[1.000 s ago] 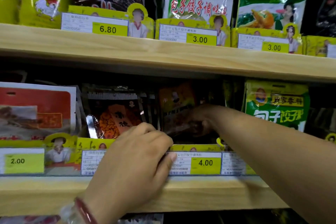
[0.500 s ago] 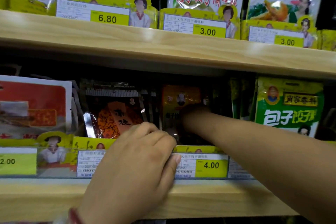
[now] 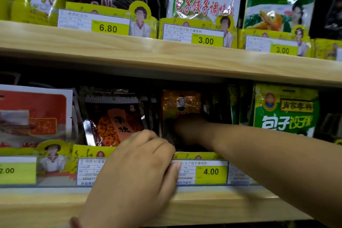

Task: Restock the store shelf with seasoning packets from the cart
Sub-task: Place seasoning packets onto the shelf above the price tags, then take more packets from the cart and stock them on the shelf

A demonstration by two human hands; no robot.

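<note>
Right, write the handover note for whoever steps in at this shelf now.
Left hand: resting on the lower shelf's price rail, fingers loosely curled over its top edge, thumb by the 4.00 tag; holds nothing visible.
Right hand: reached deep into the slot behind that tag, against the orange packet; its grip is hidden in shadow.
Done: orange packet stands upright in the slot.
Left: seat it, withdraw, fetch more. The cart is out of view, so remaining stock is unknown.

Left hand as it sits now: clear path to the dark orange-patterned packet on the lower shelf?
Probably yes. The left hand rests on the price rail right below the dark orange-patterned packet; nothing lies between them, and the right hand works further right.
</note>
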